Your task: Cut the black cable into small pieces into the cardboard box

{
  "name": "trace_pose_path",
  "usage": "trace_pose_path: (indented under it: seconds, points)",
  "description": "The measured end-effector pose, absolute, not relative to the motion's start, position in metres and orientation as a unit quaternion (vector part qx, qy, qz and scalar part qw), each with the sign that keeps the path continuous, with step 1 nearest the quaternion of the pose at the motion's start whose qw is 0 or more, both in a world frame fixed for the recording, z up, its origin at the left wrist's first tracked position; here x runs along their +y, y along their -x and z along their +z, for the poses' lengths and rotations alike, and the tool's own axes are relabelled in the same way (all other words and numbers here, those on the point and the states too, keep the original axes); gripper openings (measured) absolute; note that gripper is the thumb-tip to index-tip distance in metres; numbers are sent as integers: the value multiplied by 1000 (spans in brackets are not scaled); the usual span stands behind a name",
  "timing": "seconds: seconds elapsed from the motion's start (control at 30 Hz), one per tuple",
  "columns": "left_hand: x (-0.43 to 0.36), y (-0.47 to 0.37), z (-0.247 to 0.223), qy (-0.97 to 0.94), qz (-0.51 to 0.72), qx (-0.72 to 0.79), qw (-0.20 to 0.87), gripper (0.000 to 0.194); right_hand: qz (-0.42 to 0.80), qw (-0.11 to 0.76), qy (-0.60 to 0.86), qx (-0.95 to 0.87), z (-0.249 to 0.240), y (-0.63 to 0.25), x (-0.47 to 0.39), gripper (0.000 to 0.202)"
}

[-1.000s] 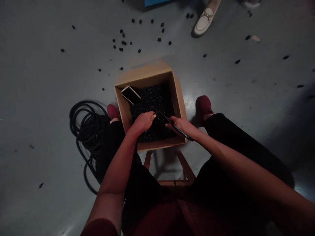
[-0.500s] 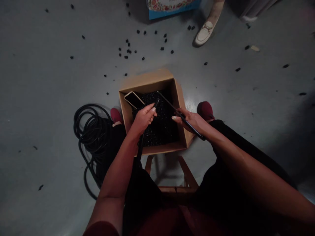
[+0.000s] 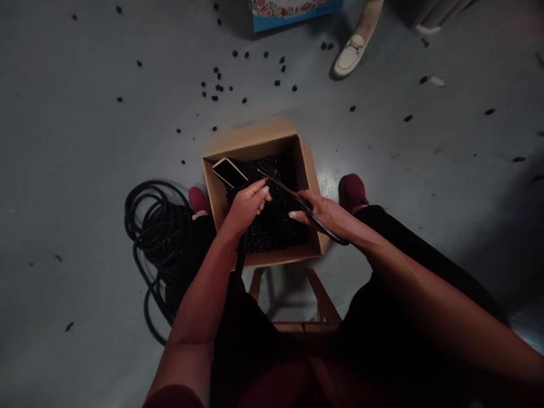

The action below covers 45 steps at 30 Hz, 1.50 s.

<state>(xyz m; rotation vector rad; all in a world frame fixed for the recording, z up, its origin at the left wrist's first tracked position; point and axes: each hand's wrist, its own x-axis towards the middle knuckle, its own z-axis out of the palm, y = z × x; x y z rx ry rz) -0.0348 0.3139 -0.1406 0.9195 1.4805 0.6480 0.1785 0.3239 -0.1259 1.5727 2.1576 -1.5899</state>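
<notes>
My left hand (image 3: 250, 204) is closed round a black hose (image 3: 242, 252) above an open cardboard box (image 3: 217, 198). The hose runs down from the fist toward my lap. My right hand (image 3: 318, 212) grips a long, dark, thin tool (image 3: 280, 185), its handle lying along the palm and its tip pointing to the upper left, close above my left fingertips. Inside the box lie many small black pieces (image 3: 266, 235) and a flat, dark rectangular object with a pale rim (image 3: 229, 172).
Coiled black hose (image 3: 155, 221) lies on the floor at the left. Small black pieces are scattered beyond the box. Another person's foot in a white shoe (image 3: 349, 56) stands beside a blue box (image 3: 280, 21). Wooden stool legs (image 3: 325, 297) show below.
The tool in my right hand has moved left and its tip now lies over my left fingertips. The ribbed hose end that stuck out beyond my left fingers no longer shows.
</notes>
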Motion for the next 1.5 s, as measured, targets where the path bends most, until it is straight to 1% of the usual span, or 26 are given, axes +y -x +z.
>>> trace_pose_path:
  seconds: [0.1, 0.27, 0.33, 0.47, 0.6, 0.73, 0.9, 0.97, 1.1, 1.23, 1.5]
  points:
    - [313, 34, -141, -422, 266, 637, 588, 41, -512, 16, -501, 698, -126, -177, 323, 49]
    - [312, 32, -142, -455, 245, 641, 567, 40, -516, 8, -500, 696, -130, -176, 321, 56]
    - [312, 31, -143, -480, 234, 639, 554, 36, -513, 13, -503, 695, -131, -175, 320, 59]
    - [312, 29, -143, -531, 210, 629, 528, 27, -508, 19, -501, 700, -135, -176, 318, 58]
    - [311, 27, -141, -563, 190, 624, 507, 26, -493, 11, -507, 707, -140, -177, 315, 59]
    - [311, 27, -137, -601, 166, 622, 473, 28, -484, 19, -505, 714, -139, -176, 315, 54]
    - [310, 30, -142, -609, 163, 620, 467, 29, -464, 41, -499, 731, -131, -174, 317, 35]
    - [309, 31, -145, -610, 166, 615, 471, 29, -461, 43, -498, 733, -131, -174, 317, 30]
    - [309, 31, -145, -600, 160, 615, 486, 29, -462, 51, -500, 730, -133, -174, 315, 27]
    - [310, 31, -143, -592, 131, 615, 504, 29, -475, 69, -506, 716, -138, -174, 313, 29]
    - [309, 32, -161, -620, 54, 595, 508, 32, -468, 138, -513, 706, -159, -163, 299, 28]
